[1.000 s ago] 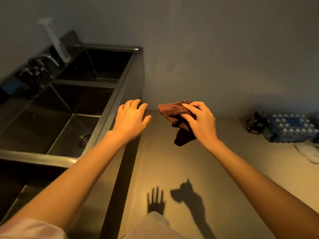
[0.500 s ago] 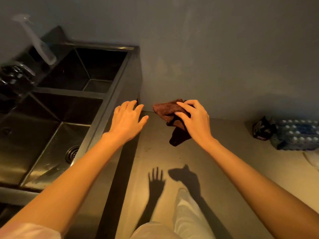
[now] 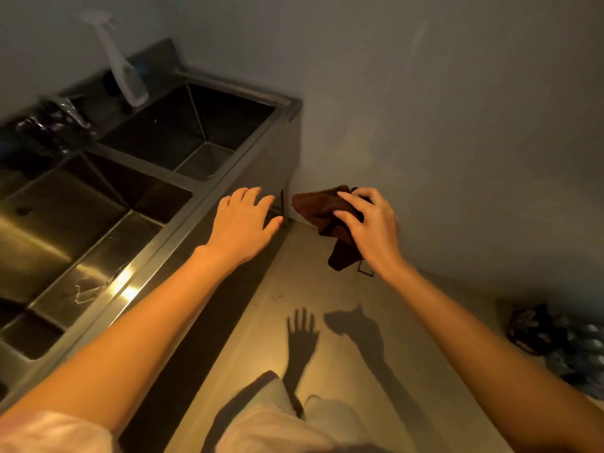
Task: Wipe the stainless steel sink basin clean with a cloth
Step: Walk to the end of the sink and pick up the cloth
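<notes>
A stainless steel sink unit [image 3: 209, 196] with several basins stands at the left, its front rim running diagonally. My right hand [image 3: 369, 223] grips a crumpled dark brown cloth [image 3: 322, 207] in the air to the right of the sink, over the floor; a corner of the cloth hangs down below my palm. My left hand [image 3: 243, 220] is held out flat with fingers spread, just beyond the sink's right rim, touching nothing. Both hands sit outside the basins.
A white spray bottle [image 3: 122, 65] leans at the sink's back ledge, beside a dark faucet [image 3: 62, 120]. A grey wall rises close behind the hands. A dark bag [image 3: 531, 328] and a pack of water bottles [image 3: 585, 351] lie on the floor at right.
The view has swung and moved closer to the sink. Both hands keep their pose, the right still gripping the cloth, the left still spread open.
</notes>
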`<state>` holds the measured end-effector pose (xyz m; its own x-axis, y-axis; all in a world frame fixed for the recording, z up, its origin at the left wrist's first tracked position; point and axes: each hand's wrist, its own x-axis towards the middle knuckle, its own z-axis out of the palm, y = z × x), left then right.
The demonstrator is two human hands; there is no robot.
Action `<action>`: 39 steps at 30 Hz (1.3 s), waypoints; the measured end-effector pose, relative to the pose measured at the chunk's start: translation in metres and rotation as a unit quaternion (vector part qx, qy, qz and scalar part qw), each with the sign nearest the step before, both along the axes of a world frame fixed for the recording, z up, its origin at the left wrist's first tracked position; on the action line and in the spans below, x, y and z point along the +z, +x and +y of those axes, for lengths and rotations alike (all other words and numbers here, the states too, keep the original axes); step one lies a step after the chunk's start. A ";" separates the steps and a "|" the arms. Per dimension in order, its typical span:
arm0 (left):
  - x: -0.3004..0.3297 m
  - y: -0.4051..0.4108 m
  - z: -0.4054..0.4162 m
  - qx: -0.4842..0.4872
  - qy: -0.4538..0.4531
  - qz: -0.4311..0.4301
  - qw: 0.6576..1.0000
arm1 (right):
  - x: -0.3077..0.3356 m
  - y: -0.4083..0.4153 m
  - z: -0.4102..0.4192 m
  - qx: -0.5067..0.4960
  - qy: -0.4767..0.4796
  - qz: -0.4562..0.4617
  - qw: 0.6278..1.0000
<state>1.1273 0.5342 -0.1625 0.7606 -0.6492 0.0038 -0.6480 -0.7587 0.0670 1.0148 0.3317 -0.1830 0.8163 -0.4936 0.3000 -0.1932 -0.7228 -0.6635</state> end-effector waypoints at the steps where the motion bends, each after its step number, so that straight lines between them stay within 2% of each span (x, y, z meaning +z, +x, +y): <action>1: 0.001 0.005 -0.002 0.009 0.001 0.002 1.000 | -0.001 0.006 -0.005 0.006 0.002 0.002 1.000; 13: -0.017 0.105 -0.021 0.066 0.001 0.010 0.998 | -0.025 0.121 -0.035 0.058 0.008 0.024 0.998; 21: -0.011 0.213 -0.035 0.078 -0.028 -0.005 0.997 | -0.010 0.239 -0.046 0.075 -0.003 0.014 0.997; 29: -0.017 0.276 -0.039 0.097 -0.018 -0.006 0.995 | -0.004 0.312 -0.050 0.077 -0.011 0.007 0.997; 39: -0.008 0.344 -0.055 0.177 -0.021 -0.005 0.984 | 0.018 0.410 -0.077 0.172 -0.038 -0.004 0.984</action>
<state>1.4711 0.4791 -0.1704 0.9386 -0.3434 0.0334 -0.3451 -0.9335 0.0971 1.4251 0.2552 -0.1654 0.9286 -0.1641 0.3327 0.0770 -0.7921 -0.6055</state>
